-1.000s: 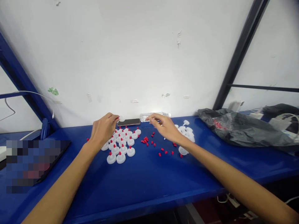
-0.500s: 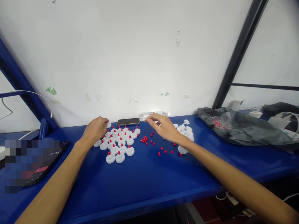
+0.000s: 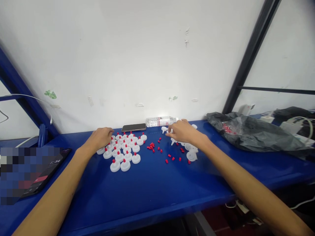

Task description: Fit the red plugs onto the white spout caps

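Observation:
My left hand (image 3: 100, 140) rests at the back left edge of a group of white spouted caps with red tips (image 3: 125, 165). Its fingers are curled closed, and whatever is in them is hidden. On the right, my right hand (image 3: 183, 131) is bent down over loose white spouted caps (image 3: 191, 155) without red tips. Its thumb and fingers are drawn together beside a white piece; I cannot make out what they hold. One white cap (image 3: 164, 129) lies spout down just left of these fingers. Small red tips (image 3: 152, 145) are scattered between the two groups.
A dark phone (image 3: 134, 127) and a clear plastic bottle (image 3: 157, 122) lie along the wall. A grey plastic bag (image 3: 261, 136) with red pieces is at the right. Another phone (image 3: 46, 177), partly blurred, lies at the left of the blue table (image 3: 147, 193).
My right hand has moved right and down, from above the bottle onto the loose white caps. My left hand stays by the red-tipped caps; the white cap at its fingertips no longer shows.

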Motion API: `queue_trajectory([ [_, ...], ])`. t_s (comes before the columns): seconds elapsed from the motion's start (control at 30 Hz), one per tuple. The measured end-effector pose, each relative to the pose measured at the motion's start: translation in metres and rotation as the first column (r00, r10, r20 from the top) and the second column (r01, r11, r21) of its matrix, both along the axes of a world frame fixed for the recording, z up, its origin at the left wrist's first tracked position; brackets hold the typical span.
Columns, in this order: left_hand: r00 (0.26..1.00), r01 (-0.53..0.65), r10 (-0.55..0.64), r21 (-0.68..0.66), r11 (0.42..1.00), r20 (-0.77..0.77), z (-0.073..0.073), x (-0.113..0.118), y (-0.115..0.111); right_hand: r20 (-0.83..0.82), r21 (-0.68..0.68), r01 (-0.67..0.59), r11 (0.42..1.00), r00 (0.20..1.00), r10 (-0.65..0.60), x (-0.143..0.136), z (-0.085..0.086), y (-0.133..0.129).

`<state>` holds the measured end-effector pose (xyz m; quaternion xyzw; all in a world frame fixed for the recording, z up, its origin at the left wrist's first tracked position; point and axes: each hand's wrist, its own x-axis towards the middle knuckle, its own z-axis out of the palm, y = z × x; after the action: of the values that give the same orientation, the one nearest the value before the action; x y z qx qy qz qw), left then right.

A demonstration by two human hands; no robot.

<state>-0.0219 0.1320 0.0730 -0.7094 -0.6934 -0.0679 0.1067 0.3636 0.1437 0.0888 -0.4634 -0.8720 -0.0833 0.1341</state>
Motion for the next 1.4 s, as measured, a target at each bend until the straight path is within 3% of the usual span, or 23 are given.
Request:
queue_trajectory([
  [0.17,0.999,-0.051,0.052,0.075,0.996,-0.011,0.011,0.016,-0.011,0.068,-0.06,-0.076,0.995,0.994,0.08,0.001,-0.006,0.005],
  [0.27,0.999,-0.017,0.026,0.256,0.967,-0.03,0.022,0.041,-0.024,0.053,-0.071,-0.105,0.992,0.993,0.109,0.0,-0.005,0.004],
  [0.4,0.96,0.23,-0.276,0.428,0.874,0.048,0.028,0.098,-0.049,-0.012,-0.059,-0.167,0.984,0.986,0.166,-0.005,0.0,-0.001],
  [0.5,0.846,0.493,-0.532,0.355,0.794,0.014,0.018,0.139,-0.062,-0.029,-0.029,-0.203,0.979,0.979,0.203,-0.009,-0.001,-0.005],
  [0.57,0.821,0.565,-0.567,0.247,0.787,-0.07,0.006,0.156,-0.067,0.0,-0.017,-0.211,0.977,0.977,0.211,-0.011,-0.004,-0.006],
  [0.67,0.843,0.532,-0.513,0.118,0.838,-0.162,-0.012,0.165,-0.068,0.031,-0.064,-0.21,0.976,0.977,0.212,-0.011,-0.006,-0.006],
  [0.8,0.893,0.408,-0.378,0.085,0.909,-0.247,-0.024,0.166,-0.066,0.001,-0.189,-0.18,0.965,0.983,0.184,-0.007,-0.005,-0.005],
  [0.97,0.917,0.324,-0.291,0.083,0.943,-0.275,-0.027,0.166,-0.062,-0.014,-0.24,-0.191,0.952,0.981,0.194,-0.004,-0.005,-0.004],
  [1.4,0.945,0.23,-0.224,-0.002,0.973,-0.239,-0.025,0.161,-0.058,0.053,-0.273,-0.176,0.946,0.979,0.198,-0.004,-0.005,-0.003],
])
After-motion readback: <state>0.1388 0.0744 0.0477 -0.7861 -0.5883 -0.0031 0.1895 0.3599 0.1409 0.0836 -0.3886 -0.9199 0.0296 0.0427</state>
